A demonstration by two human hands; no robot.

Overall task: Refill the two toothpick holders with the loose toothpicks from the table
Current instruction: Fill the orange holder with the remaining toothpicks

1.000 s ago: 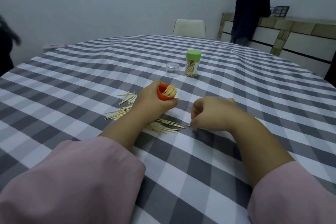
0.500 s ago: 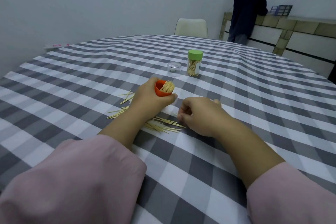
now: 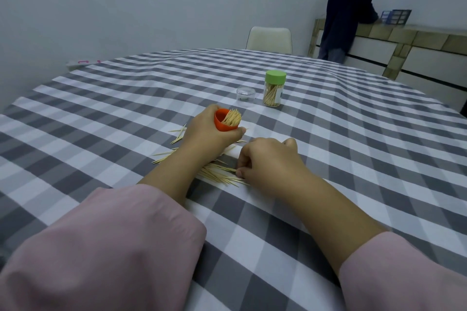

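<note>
Your right hand (image 3: 270,161) is curling its fingers down onto the loose toothpicks (image 3: 222,175) scattered on the checked tablecloth (image 3: 353,159), thumb and fingertips closing at the pile's right edge, though whether they are already pinching any is hidden. Your left hand (image 3: 207,139) is wrapping its fingers and thumb around the orange toothpick holder (image 3: 225,124), tilting its open, partly filled mouth toward the right hand just above the pile. Farther back, the green-lidded toothpick holder (image 3: 274,88) is standing upright and closed, just beside a small clear lid (image 3: 245,93).
</note>
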